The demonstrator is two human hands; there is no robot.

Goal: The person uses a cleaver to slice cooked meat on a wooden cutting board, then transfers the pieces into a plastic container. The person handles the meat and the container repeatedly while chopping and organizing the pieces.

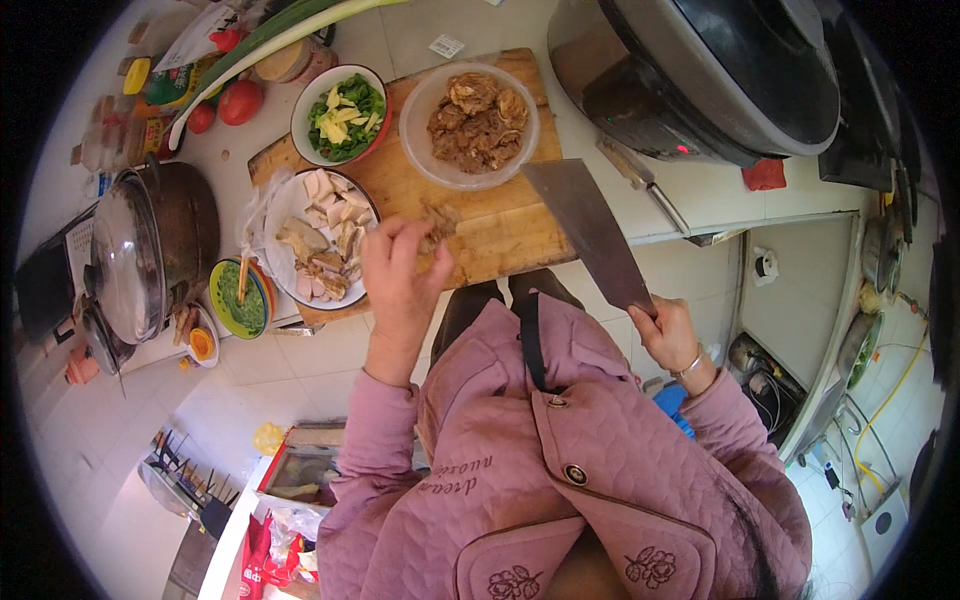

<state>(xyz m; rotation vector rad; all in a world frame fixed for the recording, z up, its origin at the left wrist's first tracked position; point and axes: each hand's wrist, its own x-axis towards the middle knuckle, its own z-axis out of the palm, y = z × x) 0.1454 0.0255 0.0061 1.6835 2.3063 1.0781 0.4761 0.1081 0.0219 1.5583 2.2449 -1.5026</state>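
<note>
My right hand [666, 336] grips a Chinese cleaver [589, 229], its broad dark blade pointing up and left, with the tip over the right edge of the wooden cutting board [510, 232]. My left hand [405, 274] hovers with fingers bent and apart at the right rim of a white plate. Beside its fingertips a small heap of brown scraps [439, 223] lies on the board; I see nothing clearly held. Cut pale meat [330, 206] fills much of the dark-rimmed plate [279, 251]. Behind it, a translucent plastic bowl [411, 124] holds brown meat pieces [480, 120].
A bowl of green leaves and yellow slices [341, 120] stands at the board's back left. To the left are a lidded pot [176, 232] and a bowl of green paste [238, 300]. A large cooker [637, 90] and a knife [660, 199] occupy the right counter.
</note>
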